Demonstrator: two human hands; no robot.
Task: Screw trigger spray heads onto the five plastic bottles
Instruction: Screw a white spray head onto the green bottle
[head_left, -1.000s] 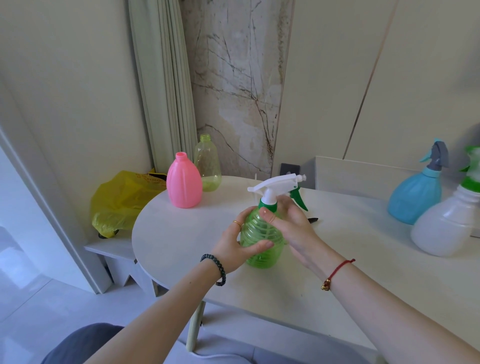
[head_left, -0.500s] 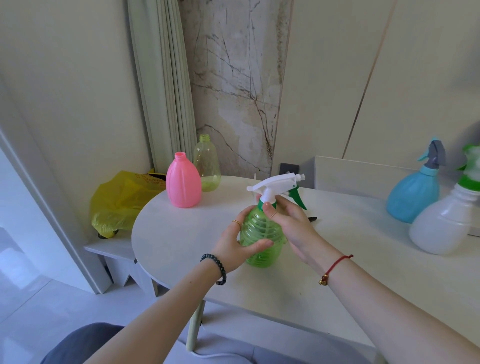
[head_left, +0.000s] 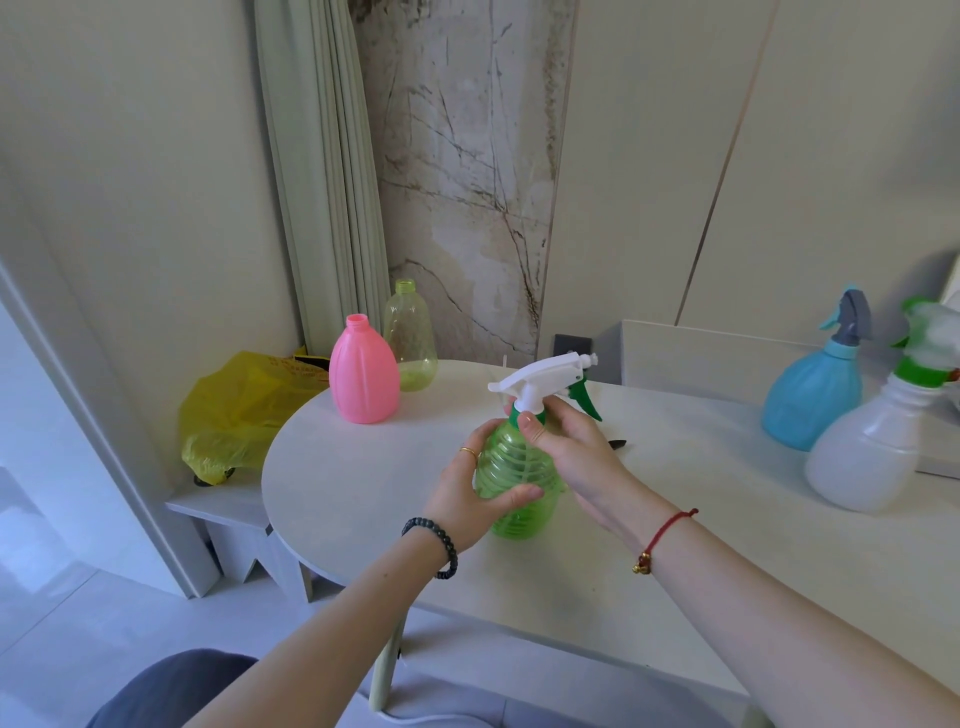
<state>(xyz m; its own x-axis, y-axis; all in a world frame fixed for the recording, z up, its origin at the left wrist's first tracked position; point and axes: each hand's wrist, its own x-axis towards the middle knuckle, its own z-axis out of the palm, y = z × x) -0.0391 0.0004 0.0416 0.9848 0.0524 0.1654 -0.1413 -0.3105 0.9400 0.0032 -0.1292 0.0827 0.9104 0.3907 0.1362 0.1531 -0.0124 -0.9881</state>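
A ribbed green bottle (head_left: 514, 475) stands on the white table (head_left: 363, 467) in the middle of view. My left hand (head_left: 465, 501) wraps around its body. A white trigger spray head (head_left: 540, 376) with a green trigger sits on its neck, and my right hand (head_left: 569, 449) pinches the green collar under that head. A pink bottle (head_left: 363, 376) and a clear yellowish bottle (head_left: 409, 343) stand headless at the table's far left. At the right stand a blue bottle (head_left: 813, 397) with a grey head and a white bottle (head_left: 867, 452) with a green head.
A yellow plastic bag (head_left: 244, 405) lies on a low shelf left of the table. A small dark object (head_left: 618, 444) lies on the table behind my right hand. A curtain and marbled wall rise behind.
My right hand's fingers have shifted round the green collar, and the spray head's nozzle has swung slightly. The bottle stays in place under my left hand.
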